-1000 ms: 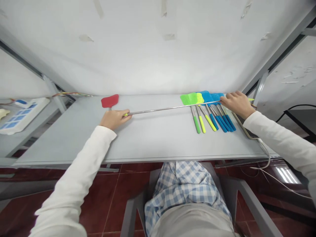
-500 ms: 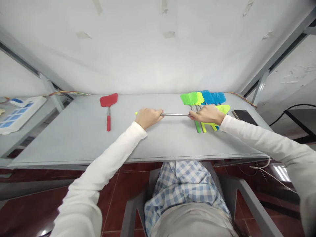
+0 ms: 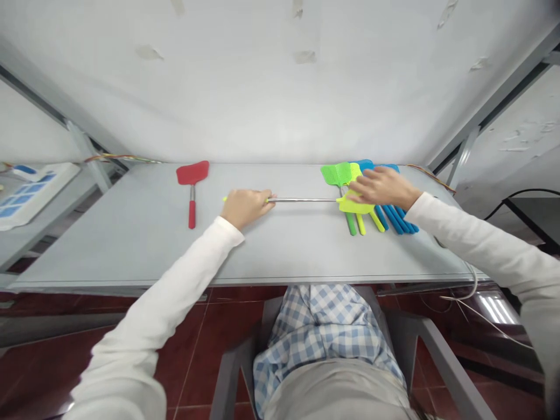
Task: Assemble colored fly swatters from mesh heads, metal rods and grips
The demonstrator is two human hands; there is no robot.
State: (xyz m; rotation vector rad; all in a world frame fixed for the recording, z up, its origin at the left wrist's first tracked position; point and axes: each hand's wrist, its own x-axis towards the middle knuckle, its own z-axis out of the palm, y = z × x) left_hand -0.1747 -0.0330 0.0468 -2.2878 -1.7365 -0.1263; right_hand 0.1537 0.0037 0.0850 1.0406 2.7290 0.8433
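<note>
My left hand (image 3: 248, 207) is closed around the handle of a yellow-green fly swatter (image 3: 357, 204), whose handle tip pokes out on its left. The thin metal rod runs level to the right, ending at the mesh head. Over the upper part of that head is my right hand (image 3: 382, 185), slightly blurred, fingers loosely bent and apart; whether they touch it I cannot tell. Beneath and behind it lie a green fly swatter (image 3: 336, 174), yellow ones and several blue fly swatters (image 3: 396, 220), their heads partly hidden. A red fly swatter (image 3: 192, 175) lies to the left.
The grey table (image 3: 144, 245) reaches back to a white wall (image 3: 245, 105). Metal frame posts stand at both sides, with thin wires (image 3: 126, 156) along the rear left. A white tray with blue squares (image 3: 32, 195) is at far left. A white cable (image 3: 470, 300) hangs at front right.
My left hand and the yellow-green swatter have shifted left, and more rod shows. My right hand has come off the rod and moved right, over the swatter's head. The blue handles are now uncovered.
</note>
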